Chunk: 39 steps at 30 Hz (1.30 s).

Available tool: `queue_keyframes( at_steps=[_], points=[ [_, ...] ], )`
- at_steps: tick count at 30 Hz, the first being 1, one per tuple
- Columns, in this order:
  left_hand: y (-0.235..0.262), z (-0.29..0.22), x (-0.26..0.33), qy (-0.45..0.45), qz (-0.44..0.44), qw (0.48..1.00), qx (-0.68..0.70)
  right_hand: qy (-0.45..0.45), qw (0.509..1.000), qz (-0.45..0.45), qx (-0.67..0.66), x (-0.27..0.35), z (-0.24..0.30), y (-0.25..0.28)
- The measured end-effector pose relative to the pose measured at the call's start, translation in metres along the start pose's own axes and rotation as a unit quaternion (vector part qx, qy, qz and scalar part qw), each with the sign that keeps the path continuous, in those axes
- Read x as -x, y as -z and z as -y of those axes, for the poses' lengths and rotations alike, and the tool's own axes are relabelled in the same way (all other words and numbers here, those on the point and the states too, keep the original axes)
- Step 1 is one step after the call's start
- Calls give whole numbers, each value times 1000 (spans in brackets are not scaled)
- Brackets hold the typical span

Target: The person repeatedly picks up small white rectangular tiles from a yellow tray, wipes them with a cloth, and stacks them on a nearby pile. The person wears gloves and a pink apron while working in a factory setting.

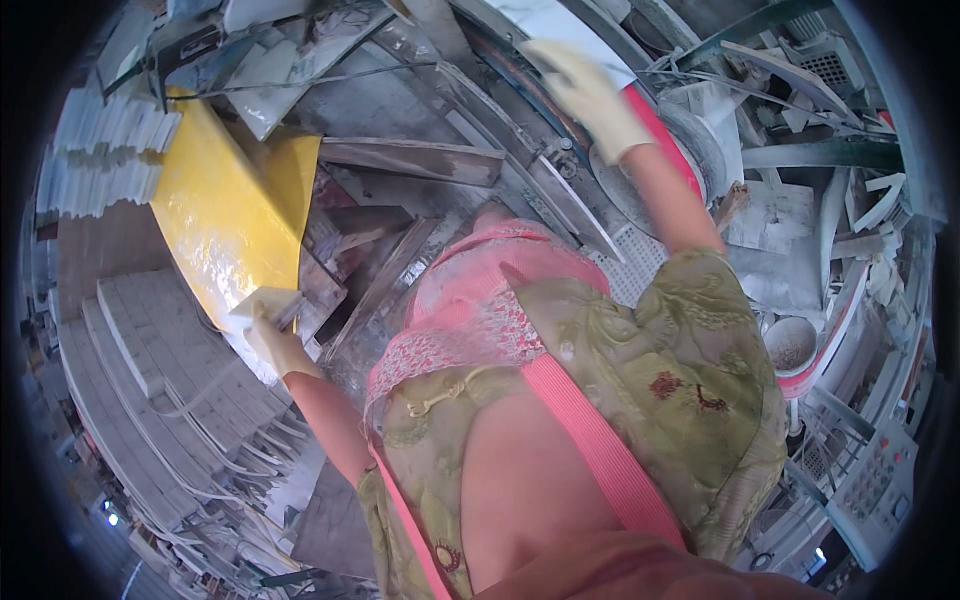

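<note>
My left hand (275,340), in a pale glove, is closed on a small pale flat piece (266,301), perhaps a tile. It is held over the lower end of a glossy yellow sheet (215,200). My right hand (590,98), also gloved and smeared by motion, reaches far out to the edge of a white slab (575,35) with faint grey veins. Whether its fingers grip the slab cannot be made out. Beneath that hand and forearm runs a dusty machine bed with a metal rail (580,210) and a red strip (660,135).
Stacked grey-white strips (180,350) fill the left side, with a pile of thin tiles (110,150) beyond them. A wooden board (415,160) lies ahead of me. On the right are a white bucket (790,345), a control panel with buttons (878,490) and broken offcuts (770,215).
</note>
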<state>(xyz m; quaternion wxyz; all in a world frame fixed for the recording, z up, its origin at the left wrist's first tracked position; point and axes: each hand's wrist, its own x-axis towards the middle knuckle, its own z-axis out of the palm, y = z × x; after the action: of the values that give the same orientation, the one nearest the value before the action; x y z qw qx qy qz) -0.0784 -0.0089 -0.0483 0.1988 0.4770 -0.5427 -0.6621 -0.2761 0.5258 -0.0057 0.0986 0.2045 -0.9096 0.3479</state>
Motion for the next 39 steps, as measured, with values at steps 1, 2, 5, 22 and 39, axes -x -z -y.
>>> queue_keyframes(
  at_steps=[1, 2, 5, 22, 39],
  points=[
    [0, 0, -2, -14, -5, 1000, 0, -25, 993, 21, 116, 16, -28, 28],
    [0, 1, -4, -17, -18, 1000, 3, -14, 970, 94, 223, 30, -51, 50],
    [0, 2, -7, -20, -18, 1000, -13, -55, 938, 161, 301, 56, -98, 44],
    [9, -2, -14, -45, 18, 998, -45, -23, 978, 167, 126, 53, -206, 49],
    [14, 10, -24, -35, -1, 999, -18, -28, 942, 50, 330, 53, -99, 23]
  ],
)
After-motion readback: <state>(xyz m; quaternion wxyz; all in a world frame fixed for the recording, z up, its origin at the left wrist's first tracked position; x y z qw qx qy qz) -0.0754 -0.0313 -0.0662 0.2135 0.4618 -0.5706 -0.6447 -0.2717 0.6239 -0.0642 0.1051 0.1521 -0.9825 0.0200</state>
